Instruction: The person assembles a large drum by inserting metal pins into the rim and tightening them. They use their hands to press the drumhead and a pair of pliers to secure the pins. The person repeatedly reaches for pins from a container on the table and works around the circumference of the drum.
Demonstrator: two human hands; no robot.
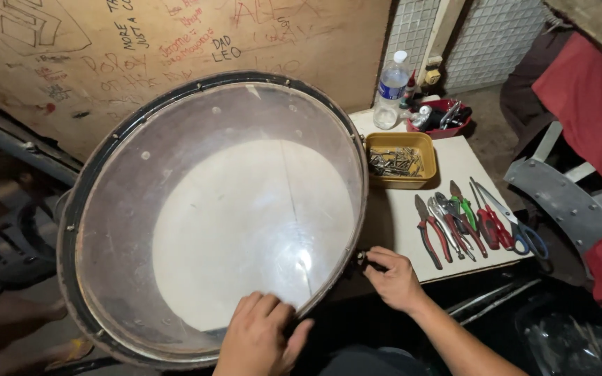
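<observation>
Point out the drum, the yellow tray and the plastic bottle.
drum [245,216], head view, on the clear drumhead.
yellow tray [423,143], head view, on its far right rim.
plastic bottle [390,94], head view, on the labelled middle of its body.

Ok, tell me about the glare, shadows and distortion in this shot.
Head view: bright glare on the large round drum's clear skin near the left hand; deep shadow at lower left and under the white table; wide-angle lens bends the edges; right hand sharp.
</observation>
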